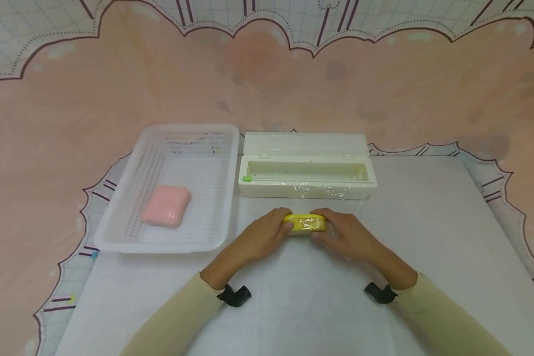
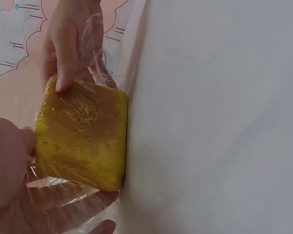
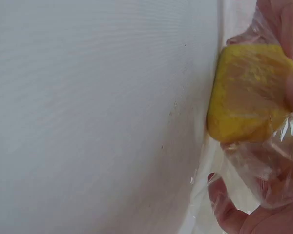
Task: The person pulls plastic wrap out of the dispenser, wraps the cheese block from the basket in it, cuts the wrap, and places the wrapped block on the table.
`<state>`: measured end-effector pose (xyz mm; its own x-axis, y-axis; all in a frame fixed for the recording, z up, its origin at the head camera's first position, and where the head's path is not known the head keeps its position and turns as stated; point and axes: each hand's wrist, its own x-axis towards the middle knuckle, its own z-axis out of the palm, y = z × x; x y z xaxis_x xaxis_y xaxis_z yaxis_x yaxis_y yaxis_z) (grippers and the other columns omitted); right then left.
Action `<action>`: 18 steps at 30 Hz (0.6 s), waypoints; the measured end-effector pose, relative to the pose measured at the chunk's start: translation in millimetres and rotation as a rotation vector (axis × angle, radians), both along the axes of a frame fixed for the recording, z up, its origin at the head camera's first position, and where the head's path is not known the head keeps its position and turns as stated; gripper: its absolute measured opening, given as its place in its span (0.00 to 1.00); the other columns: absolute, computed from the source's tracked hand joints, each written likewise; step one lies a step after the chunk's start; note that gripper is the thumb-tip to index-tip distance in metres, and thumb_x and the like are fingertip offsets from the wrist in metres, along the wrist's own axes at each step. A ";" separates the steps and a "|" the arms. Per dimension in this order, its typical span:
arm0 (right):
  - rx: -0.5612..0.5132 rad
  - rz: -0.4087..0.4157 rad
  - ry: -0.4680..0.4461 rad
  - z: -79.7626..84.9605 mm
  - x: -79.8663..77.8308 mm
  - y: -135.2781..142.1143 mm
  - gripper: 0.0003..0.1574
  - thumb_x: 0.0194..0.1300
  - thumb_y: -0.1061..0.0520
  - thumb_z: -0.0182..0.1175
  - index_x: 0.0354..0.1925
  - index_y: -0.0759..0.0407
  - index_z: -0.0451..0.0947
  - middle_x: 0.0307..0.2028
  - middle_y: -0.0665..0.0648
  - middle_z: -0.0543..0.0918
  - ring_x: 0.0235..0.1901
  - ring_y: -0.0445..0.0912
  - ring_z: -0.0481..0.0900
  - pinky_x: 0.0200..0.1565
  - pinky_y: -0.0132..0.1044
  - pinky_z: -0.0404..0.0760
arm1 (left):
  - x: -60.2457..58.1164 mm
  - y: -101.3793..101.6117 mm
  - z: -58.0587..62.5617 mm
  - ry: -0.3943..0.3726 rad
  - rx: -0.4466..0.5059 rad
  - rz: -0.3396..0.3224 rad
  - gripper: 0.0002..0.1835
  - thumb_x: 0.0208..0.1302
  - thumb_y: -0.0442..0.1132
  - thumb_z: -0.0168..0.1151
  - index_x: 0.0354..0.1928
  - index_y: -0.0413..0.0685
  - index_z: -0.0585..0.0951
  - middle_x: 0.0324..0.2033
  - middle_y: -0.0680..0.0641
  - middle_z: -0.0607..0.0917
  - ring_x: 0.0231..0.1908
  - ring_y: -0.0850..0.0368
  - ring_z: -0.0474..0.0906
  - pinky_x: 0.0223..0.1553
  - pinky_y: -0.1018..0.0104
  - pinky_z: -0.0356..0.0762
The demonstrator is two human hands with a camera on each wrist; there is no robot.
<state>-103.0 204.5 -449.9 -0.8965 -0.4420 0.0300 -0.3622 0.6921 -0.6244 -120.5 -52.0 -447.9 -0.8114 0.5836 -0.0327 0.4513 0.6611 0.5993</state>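
Yellow block (image 1: 306, 223), clear film (image 3: 254, 175) about it, between both hands. Left hand (image 1: 267, 232) and right hand (image 1: 347, 235) grip opposite ends, fingers and thumbs curled, probably steadying block and film together. Long box (image 1: 307, 191) just beyond, lid up, likely for easy reach. Pink block (image 1: 165, 205) inside basket (image 1: 160, 247), leftward, walls presumably containing it.

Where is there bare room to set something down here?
White tabletop lies bare right of the long box and right hand, and between the sleeves. The basket has free floor behind the pink block. Crowded: just before the box, where left hand and right hand hold the yellow block.
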 end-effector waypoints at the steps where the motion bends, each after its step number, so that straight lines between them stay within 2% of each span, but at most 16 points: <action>1: -0.001 -0.018 0.000 -0.6 -2.6 -0.7 0.32 0.68 0.46 0.68 0.66 0.52 0.74 0.55 0.52 0.86 0.54 0.49 0.83 0.58 0.54 0.81 | -1.4 1.1 0.5 0.013 0.005 0.011 0.20 0.81 0.51 0.49 0.65 0.48 0.71 0.51 0.48 0.80 0.46 0.54 0.78 0.50 0.55 0.79; 4: -0.014 -0.070 -0.017 -1.4 -10.0 -3.6 0.30 0.69 0.48 0.67 0.65 0.53 0.74 0.53 0.54 0.86 0.51 0.49 0.83 0.57 0.52 0.81 | -5.4 4.4 0.4 0.070 -0.022 0.044 0.26 0.78 0.53 0.52 0.68 0.44 0.72 0.55 0.43 0.79 0.50 0.50 0.78 0.52 0.51 0.79; 7: -0.023 -0.115 -0.022 -0.3 -15.7 -6.9 0.30 0.70 0.48 0.66 0.65 0.53 0.70 0.52 0.59 0.86 0.48 0.51 0.84 0.51 0.51 0.84 | -8.5 8.6 0.3 0.143 -0.058 0.097 0.31 0.76 0.52 0.58 0.70 0.40 0.69 0.56 0.39 0.79 0.52 0.46 0.79 0.50 0.49 0.80; 10: -0.020 -0.164 0.019 1.3 -20.7 -9.9 0.30 0.71 0.48 0.66 0.65 0.52 0.69 0.50 0.63 0.87 0.43 0.54 0.86 0.44 0.50 0.86 | -11.7 13.6 -0.8 0.186 -0.036 0.171 0.31 0.74 0.48 0.61 0.69 0.37 0.67 0.49 0.39 0.82 0.45 0.46 0.81 0.44 0.50 0.82; 13: 0.013 -0.208 0.075 2.7 -24.7 -12.5 0.29 0.70 0.46 0.66 0.63 0.52 0.72 0.46 0.62 0.88 0.38 0.52 0.86 0.39 0.47 0.85 | -15.2 18.3 -2.3 0.205 -0.011 0.233 0.27 0.72 0.46 0.63 0.64 0.39 0.68 0.39 0.42 0.84 0.34 0.49 0.82 0.32 0.54 0.80; 18: 0.115 -0.268 0.122 4.1 -27.5 -16.6 0.32 0.69 0.42 0.66 0.65 0.53 0.75 0.45 0.57 0.88 0.35 0.48 0.80 0.33 0.42 0.79 | -19.2 23.2 -4.0 0.249 -0.069 0.280 0.24 0.72 0.50 0.64 0.59 0.43 0.71 0.31 0.46 0.84 0.25 0.53 0.79 0.21 0.62 0.71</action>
